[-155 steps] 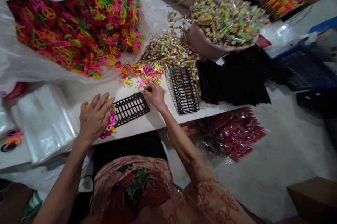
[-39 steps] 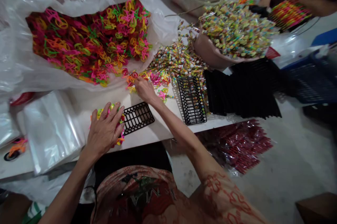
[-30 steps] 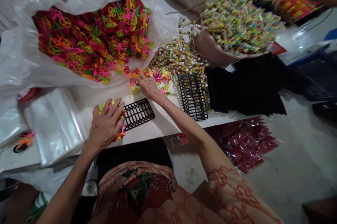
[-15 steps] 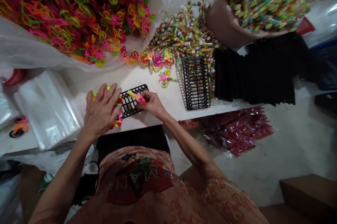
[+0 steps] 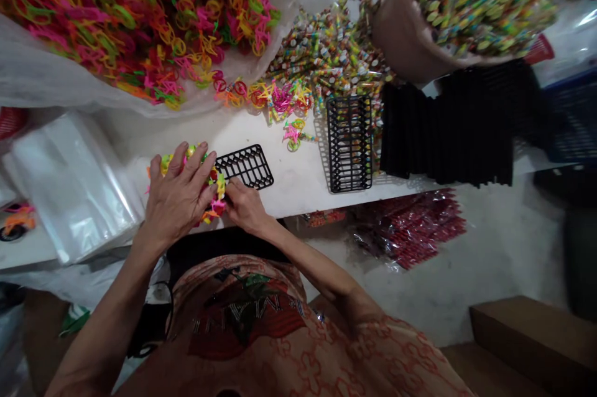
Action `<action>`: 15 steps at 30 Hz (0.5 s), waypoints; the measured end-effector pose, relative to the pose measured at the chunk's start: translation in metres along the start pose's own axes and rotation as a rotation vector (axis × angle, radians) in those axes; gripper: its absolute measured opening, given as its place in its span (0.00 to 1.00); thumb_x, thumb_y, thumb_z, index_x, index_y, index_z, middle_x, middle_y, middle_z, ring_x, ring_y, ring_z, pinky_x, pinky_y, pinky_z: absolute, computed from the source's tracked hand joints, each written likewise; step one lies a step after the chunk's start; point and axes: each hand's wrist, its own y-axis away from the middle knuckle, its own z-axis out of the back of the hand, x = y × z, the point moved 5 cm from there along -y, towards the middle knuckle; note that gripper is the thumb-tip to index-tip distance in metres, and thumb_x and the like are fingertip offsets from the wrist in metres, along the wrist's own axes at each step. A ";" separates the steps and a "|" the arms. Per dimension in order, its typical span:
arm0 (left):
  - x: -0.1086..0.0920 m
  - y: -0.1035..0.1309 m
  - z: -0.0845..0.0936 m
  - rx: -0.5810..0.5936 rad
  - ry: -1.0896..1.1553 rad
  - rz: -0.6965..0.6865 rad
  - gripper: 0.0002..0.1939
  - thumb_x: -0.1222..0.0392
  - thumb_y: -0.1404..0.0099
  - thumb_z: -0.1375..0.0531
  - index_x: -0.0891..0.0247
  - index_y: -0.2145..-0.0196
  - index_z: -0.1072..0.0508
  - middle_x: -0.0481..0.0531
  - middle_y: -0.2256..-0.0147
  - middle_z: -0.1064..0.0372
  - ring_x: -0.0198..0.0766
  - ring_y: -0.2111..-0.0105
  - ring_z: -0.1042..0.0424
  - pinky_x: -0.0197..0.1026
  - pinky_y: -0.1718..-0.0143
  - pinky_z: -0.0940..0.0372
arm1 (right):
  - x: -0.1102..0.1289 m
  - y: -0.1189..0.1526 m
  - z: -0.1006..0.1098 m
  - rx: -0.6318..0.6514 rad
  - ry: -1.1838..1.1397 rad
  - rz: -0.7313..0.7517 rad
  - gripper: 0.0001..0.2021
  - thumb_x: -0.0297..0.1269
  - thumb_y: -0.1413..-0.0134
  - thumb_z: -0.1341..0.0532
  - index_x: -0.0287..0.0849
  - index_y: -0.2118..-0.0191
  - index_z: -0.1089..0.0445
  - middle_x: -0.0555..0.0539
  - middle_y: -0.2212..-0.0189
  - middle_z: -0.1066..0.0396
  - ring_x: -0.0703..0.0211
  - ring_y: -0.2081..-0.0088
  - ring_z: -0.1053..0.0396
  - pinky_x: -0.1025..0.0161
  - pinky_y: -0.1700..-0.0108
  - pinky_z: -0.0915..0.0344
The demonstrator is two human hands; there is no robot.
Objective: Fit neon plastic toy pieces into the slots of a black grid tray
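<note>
My left hand (image 5: 180, 195) lies flat over bright plastic toys on the left part of a black plastic rack (image 5: 249, 167), its fingers stretched out. Yellow, green and pink bits show around the fingers, but most of what is under the palm is hidden. Beside its thumb, my right hand (image 5: 245, 205) pinches a small yellow and pink plastic toy (image 5: 219, 187) at the rack's near side. The fingertips are partly hidden behind the toy. Bare slots show on the rack's right part.
A second black rack (image 5: 349, 145) stands right, beside stacked black racks (image 5: 448, 129). Behind are a heap of small printed tubes (image 5: 326, 48) and a bag of neon plastic pieces (image 5: 153, 23). Clear plastic bags (image 5: 74, 185) lie left. The white table's (image 5: 298, 188) front edge runs near my body.
My right hand has moved left and towards me with the toy, from over the rack's slots to beside my left thumb. My left hand stays nearly in place.
</note>
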 end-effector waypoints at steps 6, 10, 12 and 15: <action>-0.003 0.002 0.000 -0.037 0.007 -0.046 0.30 0.45 0.28 0.55 0.57 0.32 0.46 0.59 0.33 0.46 0.57 0.31 0.52 0.67 0.34 0.62 | 0.011 -0.004 0.003 0.156 0.176 0.096 0.08 0.30 0.39 0.44 0.40 0.56 0.30 0.44 0.58 0.31 0.60 0.66 0.34 0.64 0.67 0.41; -0.003 0.000 0.003 -0.053 0.028 -0.052 0.30 0.45 0.28 0.57 0.58 0.34 0.42 0.61 0.34 0.42 0.59 0.32 0.50 0.67 0.35 0.59 | -0.013 -0.010 0.054 0.128 0.136 0.118 0.09 0.29 0.43 0.40 0.39 0.56 0.27 0.46 0.61 0.29 0.60 0.63 0.33 0.65 0.61 0.38; -0.003 0.000 0.004 -0.056 0.026 -0.061 0.30 0.45 0.28 0.57 0.58 0.34 0.41 0.61 0.35 0.41 0.58 0.33 0.49 0.67 0.35 0.59 | -0.045 -0.014 0.104 -0.059 0.281 -0.126 0.13 0.24 0.42 0.44 0.38 0.54 0.27 0.43 0.59 0.28 0.57 0.60 0.33 0.64 0.59 0.38; -0.004 0.000 0.005 -0.067 0.008 -0.073 0.30 0.46 0.28 0.57 0.58 0.34 0.41 0.61 0.36 0.40 0.58 0.34 0.47 0.67 0.36 0.57 | -0.085 -0.016 0.159 -0.125 0.534 -0.473 0.16 0.23 0.39 0.49 0.35 0.57 0.25 0.35 0.56 0.28 0.52 0.57 0.31 0.61 0.59 0.39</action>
